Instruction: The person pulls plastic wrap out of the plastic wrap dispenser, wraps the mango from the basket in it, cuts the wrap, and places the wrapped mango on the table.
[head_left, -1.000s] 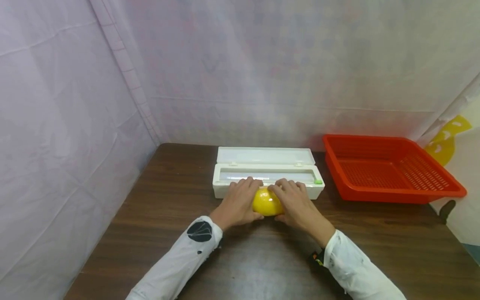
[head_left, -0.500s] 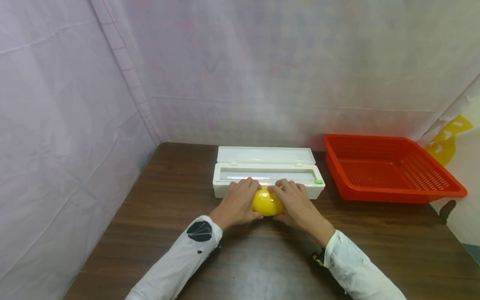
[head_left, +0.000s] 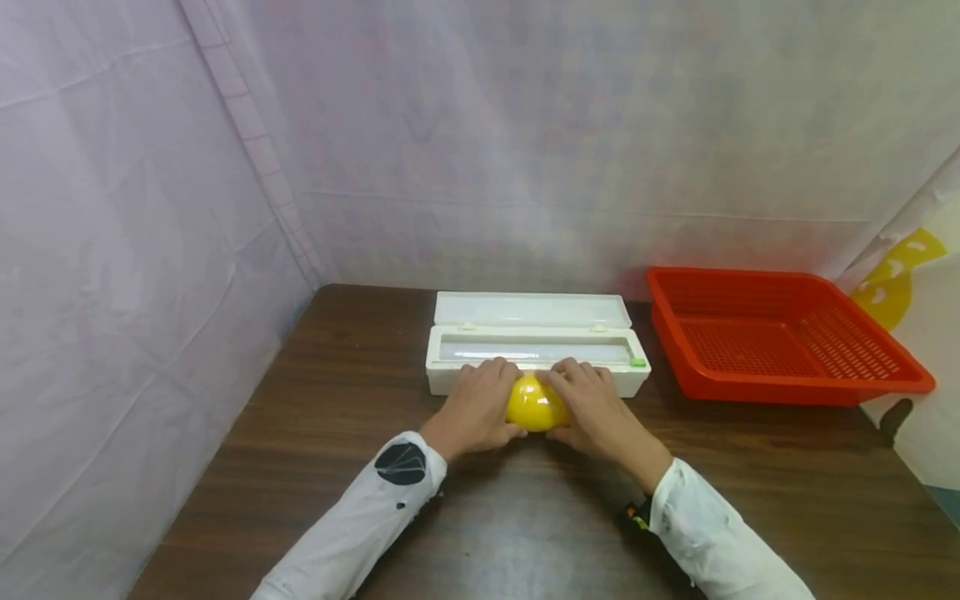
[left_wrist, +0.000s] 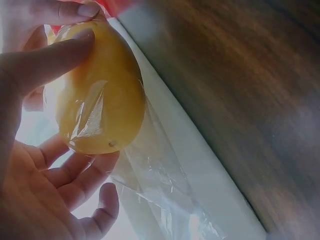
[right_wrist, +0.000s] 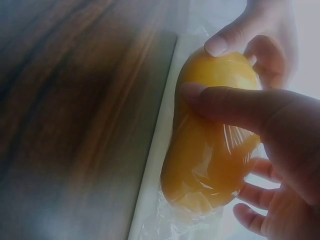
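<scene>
A smooth yellow fruit [head_left: 536, 403], its exact kind unclear, is covered in clear cling film [right_wrist: 204, 170]. Both hands hold it just in front of a white cling film dispenser [head_left: 480, 380]. My left hand [head_left: 480, 406] grips the left side, with the thumb across the near face and fingers behind, as the left wrist view shows. On the right side my right hand [head_left: 592, 408] grips it the same way. Loose wrinkled film [left_wrist: 160, 175] trails beside the fruit over the dispenser's white edge. The far side of the fruit is hidden.
The dispenser's lid [head_left: 532, 310] is raised at the back, and a green slider [head_left: 637, 362] sits at its right end. A red plastic basket [head_left: 810, 390] stands to the right on the dark wooden table [head_left: 337, 400]. White cloth [head_left: 480, 167] hangs behind.
</scene>
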